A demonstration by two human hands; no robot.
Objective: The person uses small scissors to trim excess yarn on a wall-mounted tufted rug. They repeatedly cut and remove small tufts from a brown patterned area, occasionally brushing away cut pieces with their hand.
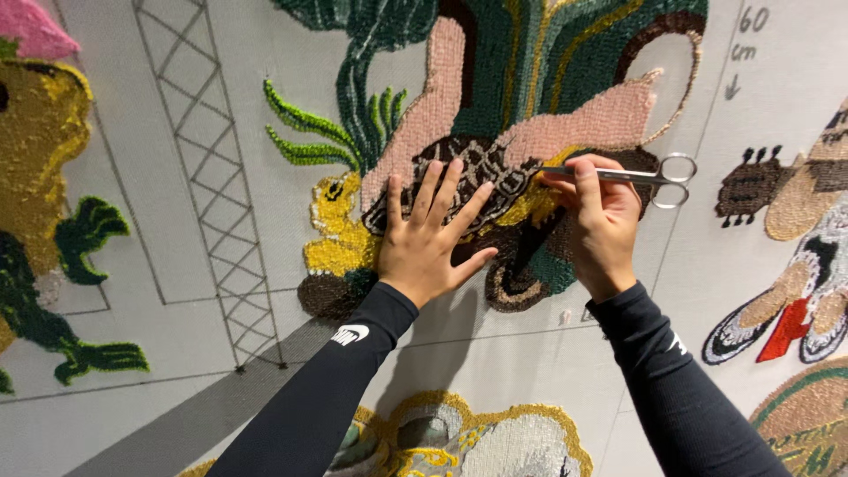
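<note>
A large pale backing cloth hangs upright in front of me, covered with tufted yarn patches. My left hand lies flat with fingers spread on a brown-and-cream patterned tufted patch in the middle. My right hand grips a pair of slim metal scissors by the shaft, its ring handles sticking out to the right and its tips resting on the patterned patch beside my left fingertips. Both arms wear black sleeves.
Around the hands sit pink, yellow and dark green tufted areas. A yellow and green figure fills the left edge, a drawn lattice tower stands beside it, and more tufted shapes lie at right and below.
</note>
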